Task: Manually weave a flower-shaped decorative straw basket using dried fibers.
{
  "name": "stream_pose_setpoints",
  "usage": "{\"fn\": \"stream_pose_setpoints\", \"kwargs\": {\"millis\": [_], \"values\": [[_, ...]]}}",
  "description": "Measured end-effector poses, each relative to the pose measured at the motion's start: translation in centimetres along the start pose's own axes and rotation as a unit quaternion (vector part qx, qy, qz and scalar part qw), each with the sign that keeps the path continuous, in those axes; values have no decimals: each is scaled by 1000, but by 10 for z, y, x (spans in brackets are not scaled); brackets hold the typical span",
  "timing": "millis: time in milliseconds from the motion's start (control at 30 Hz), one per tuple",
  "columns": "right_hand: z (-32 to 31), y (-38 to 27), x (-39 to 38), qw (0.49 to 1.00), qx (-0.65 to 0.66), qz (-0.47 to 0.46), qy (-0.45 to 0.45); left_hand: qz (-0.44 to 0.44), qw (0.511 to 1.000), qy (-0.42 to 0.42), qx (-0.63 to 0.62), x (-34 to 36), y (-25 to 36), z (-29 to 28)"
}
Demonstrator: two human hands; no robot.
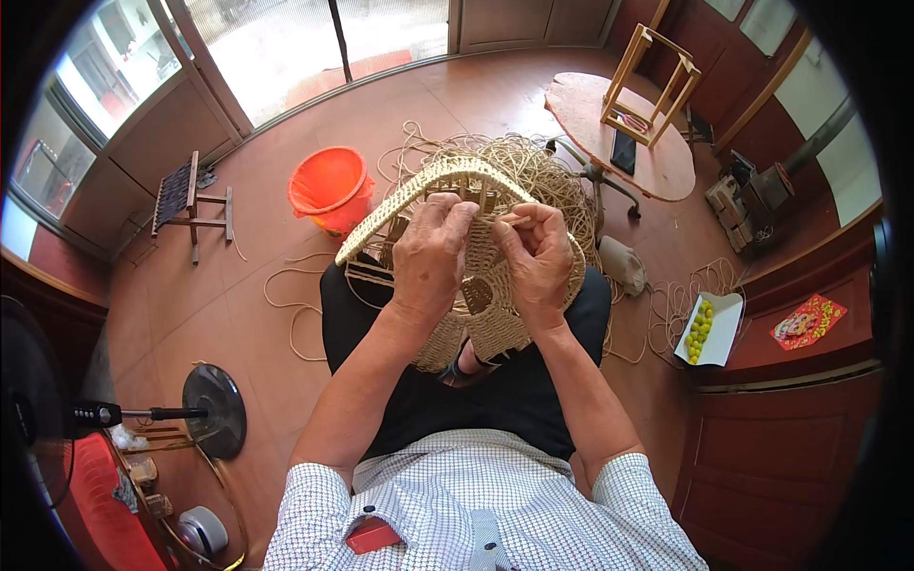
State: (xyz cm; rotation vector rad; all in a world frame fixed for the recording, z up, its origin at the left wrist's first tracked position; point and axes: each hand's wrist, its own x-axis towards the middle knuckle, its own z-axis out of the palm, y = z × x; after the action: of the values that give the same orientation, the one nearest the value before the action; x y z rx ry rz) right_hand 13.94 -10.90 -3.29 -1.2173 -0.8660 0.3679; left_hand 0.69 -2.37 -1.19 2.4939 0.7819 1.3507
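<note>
Right fingers (546,221) pinch cord (512,221), left fingers (439,211) curled, hold unclear; woven piece (497,328) at 12 o'clock between knees (596,303), probably for steadiness

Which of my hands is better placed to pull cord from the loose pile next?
Probably your right hand: most of the tan cord pile lies on its side, beyond the woven piece. Your left hand sits farther from that bulk.

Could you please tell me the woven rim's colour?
The woven rim is pale cream in the head view.
</note>
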Motion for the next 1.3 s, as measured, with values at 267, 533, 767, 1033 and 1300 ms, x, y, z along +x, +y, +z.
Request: {"fn": "stream_pose_setpoints", "kwargs": {"millis": [267, 533, 767, 1033, 1300], "values": [[-15, 0, 7, 999, 17, -46, 20, 42, 998, -40, 16, 4, 2, 10], [-25, -11, 1, 995, -82, 54, 22, 11, 999, -49, -8, 16, 2, 10], [-19, -12, 3, 995, -78, 51, 19, 3, 999, -33, -5, 21, 6, 16], [-17, -3, -5, 992, -6, 126, -15, 21, 999, -12, 47, 25, 10, 30], [-23, -12, 8, 965, 99, 227, -85, -11, 997, -71, 39, 26, 21, 19]]}}
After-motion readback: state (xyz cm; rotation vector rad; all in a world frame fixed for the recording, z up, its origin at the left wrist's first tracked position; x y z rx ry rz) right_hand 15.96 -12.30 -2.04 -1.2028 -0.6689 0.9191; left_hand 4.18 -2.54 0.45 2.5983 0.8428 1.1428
